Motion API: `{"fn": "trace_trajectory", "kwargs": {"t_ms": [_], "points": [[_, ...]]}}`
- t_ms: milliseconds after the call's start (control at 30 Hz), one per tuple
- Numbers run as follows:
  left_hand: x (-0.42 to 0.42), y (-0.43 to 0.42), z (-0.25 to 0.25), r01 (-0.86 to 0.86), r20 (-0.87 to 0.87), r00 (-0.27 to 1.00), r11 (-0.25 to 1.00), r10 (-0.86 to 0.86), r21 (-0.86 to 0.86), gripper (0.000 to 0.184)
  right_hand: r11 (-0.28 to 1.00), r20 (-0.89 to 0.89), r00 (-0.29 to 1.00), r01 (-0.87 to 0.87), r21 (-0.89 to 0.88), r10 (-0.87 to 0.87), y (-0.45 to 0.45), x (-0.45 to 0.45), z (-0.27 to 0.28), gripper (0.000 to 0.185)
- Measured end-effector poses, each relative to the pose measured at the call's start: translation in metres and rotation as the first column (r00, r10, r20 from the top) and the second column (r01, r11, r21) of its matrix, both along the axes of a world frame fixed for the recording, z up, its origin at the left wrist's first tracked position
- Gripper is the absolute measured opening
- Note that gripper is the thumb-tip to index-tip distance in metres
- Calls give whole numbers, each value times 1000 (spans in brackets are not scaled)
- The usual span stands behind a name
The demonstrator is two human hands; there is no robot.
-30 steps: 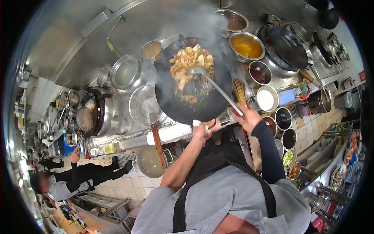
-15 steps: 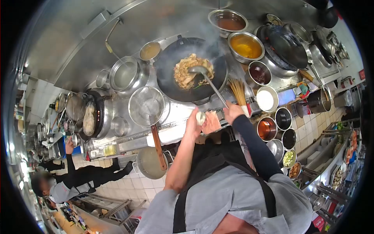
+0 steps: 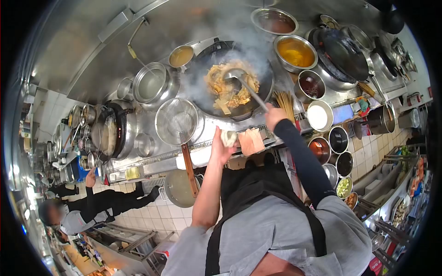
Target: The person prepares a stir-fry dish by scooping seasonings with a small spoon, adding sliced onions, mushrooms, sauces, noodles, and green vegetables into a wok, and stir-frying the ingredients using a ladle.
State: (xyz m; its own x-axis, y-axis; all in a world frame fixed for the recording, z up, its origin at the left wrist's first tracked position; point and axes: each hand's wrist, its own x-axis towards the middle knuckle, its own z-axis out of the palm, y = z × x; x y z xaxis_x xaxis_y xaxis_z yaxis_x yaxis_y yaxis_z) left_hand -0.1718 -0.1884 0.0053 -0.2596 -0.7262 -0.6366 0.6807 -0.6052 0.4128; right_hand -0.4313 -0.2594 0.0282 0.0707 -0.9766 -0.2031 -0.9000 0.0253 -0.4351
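Observation:
Steam rises from a black wok (image 3: 202,99) holding browned food (image 3: 218,83). My right hand (image 3: 275,116) is closed on the handle of a metal ladle (image 3: 252,92), whose bowl rests in the food. Below the wok's near edge, my left hand (image 3: 223,146) holds a bunched white cloth (image 3: 229,138) between thumb and fingers, apart from the wok. A pinkish cloth (image 3: 251,141) lies just right of it. Beside the wok on the right stands a bamboo brush (image 3: 284,104).
Left of the wok are a wooden-handled strainer (image 3: 176,120) and a metal pot (image 3: 150,83). Bowls of orange liquid (image 3: 296,51), dark sauce (image 3: 311,85) and white powder (image 3: 319,116) stand right. A co-worker (image 3: 87,209) is at another wok far left.
My left hand has let go of the wok's near edge and drawn back with the white cloth. The wok sits farther back, and the ladle has moved through the food, which is now spread differently.

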Motion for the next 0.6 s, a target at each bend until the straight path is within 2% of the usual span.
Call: {"fn": "trace_trajectory", "kwargs": {"t_ms": [67, 167, 200, 233, 267, 300, 367, 400, 433, 467, 500, 567, 600], "points": [[-18, -38, -25, 20, 42, 999, 995, -24, 98, 58, 999, 112, 993, -31, -26, 34, 6, 20, -34, 37], [-47, -74, -19, 14, 223, 973, 980, -59, 198, 42, 988, 233, 962, -128, -84, 144, 34, -1, -35, 39], [-46, -96, -40, 51, 173, 981, 973, -92, 227, 36, 980, 258, 946, -175, -98, 195, 40, -21, -32, 40], [-37, -116, -83, 90, 124, 984, 960, -126, 264, 29, 974, 259, 938, -220, -62, 228, 44, -45, -54, 46], [-31, -115, -112, 128, 74, 985, 942, -158, 309, 23, 982, 172, 967, -185, -39, 189, 62, -46, -13, 46], [-41, -105, -94, 1, 94, 995, 967, -26, 253, 9, 988, 77, 985, -151, -30, 153, 75, -48, 41, 46], [-69, -65, -72, -235, 202, 956, 968, 214, 86, 12, 994, 161, 981, -106, -21, 108, 96, -63, 52, 49], [-76, -42, -36, -226, 138, 969, 964, 207, 138, 15, 988, 241, 958, -151, -32, 154, 100, -78, 61, 52], [-67, -20, -4, -19, 27, 1000, 997, 17, 78, 15, 980, 321, 927, -196, -30, 196, 109, -90, 77, 54], [-65, -10, 21, -5, 14, 1000, 990, 3, 140, 13, 962, 403, 907, -209, 179, 122, 111, -96, 124, 57], [-61, -5, 35, 10, 4, 1000, 980, -11, 198, 12, 945, 447, 837, -319, -74, 317, 115, -119, 107, 58], [-47, -30, 39, -118, -64, 989, 969, 135, 218, 11, 914, 429, 879, -332, 232, 210, 109, -125, 153, 56], [-47, -39, 38, -146, -9, 989, 977, 150, 152, 11, 872, 348, 934, -233, 431, 77, 102, -110, 176, 53]]}}
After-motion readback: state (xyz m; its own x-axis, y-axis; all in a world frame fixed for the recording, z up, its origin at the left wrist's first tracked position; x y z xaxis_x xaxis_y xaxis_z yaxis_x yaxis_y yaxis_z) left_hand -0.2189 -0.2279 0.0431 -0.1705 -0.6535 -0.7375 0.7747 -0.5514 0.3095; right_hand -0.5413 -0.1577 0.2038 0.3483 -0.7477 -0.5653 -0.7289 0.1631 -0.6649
